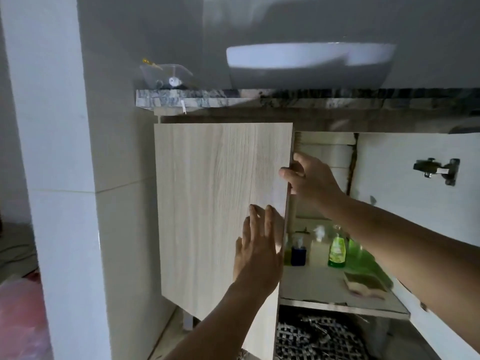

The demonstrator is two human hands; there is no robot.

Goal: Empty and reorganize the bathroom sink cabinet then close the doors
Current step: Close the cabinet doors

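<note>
Left hand (258,245) lies flat, fingers straight, on the pale wood-grain left cabinet door (220,209); right hand (310,178) grips its free edge. Pull your right fingers clear before it shuts.

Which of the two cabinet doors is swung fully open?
The right door: it shows its white inner face with the hinge. The left door shows its wood front, with both hands on it.

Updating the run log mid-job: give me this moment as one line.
left door: nearly shut | left hand: flat on its face | right hand: grips its edge | right door: open | shelf: bottles, sponge
</note>
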